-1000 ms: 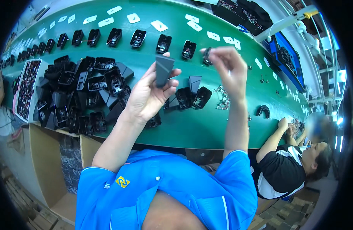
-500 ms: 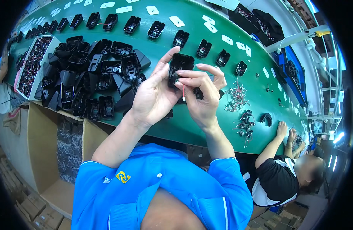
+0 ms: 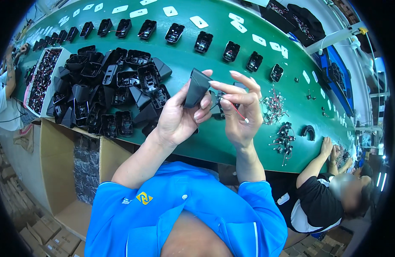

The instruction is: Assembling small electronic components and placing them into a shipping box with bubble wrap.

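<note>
Our left hand (image 3: 178, 120) grips a tapered black housing (image 3: 196, 89) above the green table (image 3: 214, 141), a smooth outer side toward us. Our right hand (image 3: 243, 109), just beside it, pinches a small wired part; its red lead (image 3: 239, 113) ends in a white connector (image 3: 246, 121). We cannot tell whether the right fingertips touch the housing. On our blue shirt (image 3: 180, 214) we see a yellow emblem (image 3: 144, 198), with white lettering (image 3: 126, 200) too small to read. The white plates (image 3: 198, 22) bear dark marks we cannot make out, beyond a row of open black cases (image 3: 175, 33). Piled housings (image 3: 91, 69) lie to our left.
</note>
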A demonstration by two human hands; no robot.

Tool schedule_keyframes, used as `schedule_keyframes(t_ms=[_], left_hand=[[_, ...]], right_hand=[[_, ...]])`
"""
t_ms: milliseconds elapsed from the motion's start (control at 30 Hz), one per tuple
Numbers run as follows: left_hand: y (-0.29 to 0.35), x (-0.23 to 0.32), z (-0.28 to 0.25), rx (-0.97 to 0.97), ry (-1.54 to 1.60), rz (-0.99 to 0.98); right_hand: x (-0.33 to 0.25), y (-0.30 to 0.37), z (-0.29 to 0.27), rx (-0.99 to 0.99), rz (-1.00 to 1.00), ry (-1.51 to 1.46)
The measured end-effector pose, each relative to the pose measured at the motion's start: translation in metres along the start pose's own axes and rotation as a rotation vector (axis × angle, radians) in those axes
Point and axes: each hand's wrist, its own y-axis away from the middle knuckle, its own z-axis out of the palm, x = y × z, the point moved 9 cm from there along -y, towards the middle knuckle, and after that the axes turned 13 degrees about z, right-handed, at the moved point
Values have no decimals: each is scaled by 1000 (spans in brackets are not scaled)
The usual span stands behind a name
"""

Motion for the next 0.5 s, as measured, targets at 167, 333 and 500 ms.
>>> schedule_keyframes(t_ms=[167, 333, 500], left_hand=[[7, -6, -5, 173, -100, -61], [8, -8, -8, 171, -163, -70], [10, -10, -13, 259, -226, -92]], right_hand=[[0, -1, 12, -114, 12, 104], [7, -5, 0, -62, 105, -52], [16, 3, 11, -201, 123, 53]])
